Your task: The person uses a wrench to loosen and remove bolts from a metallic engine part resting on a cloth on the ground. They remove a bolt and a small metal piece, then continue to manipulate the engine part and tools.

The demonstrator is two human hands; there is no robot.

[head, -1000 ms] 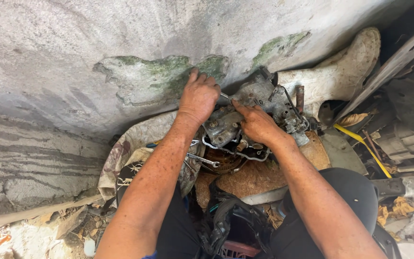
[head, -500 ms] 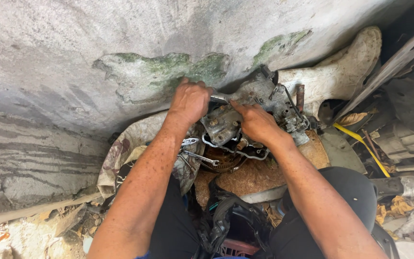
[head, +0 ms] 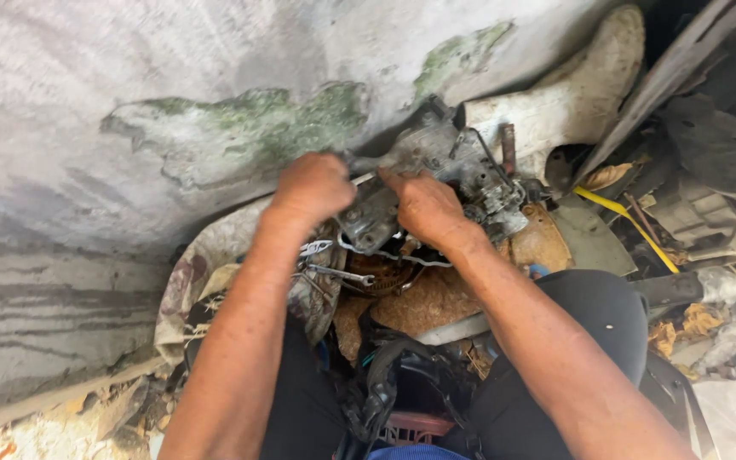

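Note:
A dirty grey metal engine part [head: 462, 166] lies on a rusty plate [head: 436, 294] in front of my knees. My left hand [head: 313, 187] is closed in a fist at the part's left end; what it grips is hidden under the fingers. My right hand [head: 423, 204] presses down on the top of the part with the fingers bent over it. Two small wrenches [head: 334, 262] lie on a patterned cloth [head: 206, 264] just below my left wrist. A round rusty piece [head: 381, 277] shows under the part.
A stained concrete wall [head: 172, 102] with green patches rises right behind the part. A white rubber boot [head: 572, 94] lies at the upper right. Scrap, a yellow strip [head: 619, 213] and dark metal pieces crowd the right side. A red crate [head: 419, 426] sits between my legs.
My left hand has come down from the wall side and closed at the part's left end. The right hand stays on top of the part.

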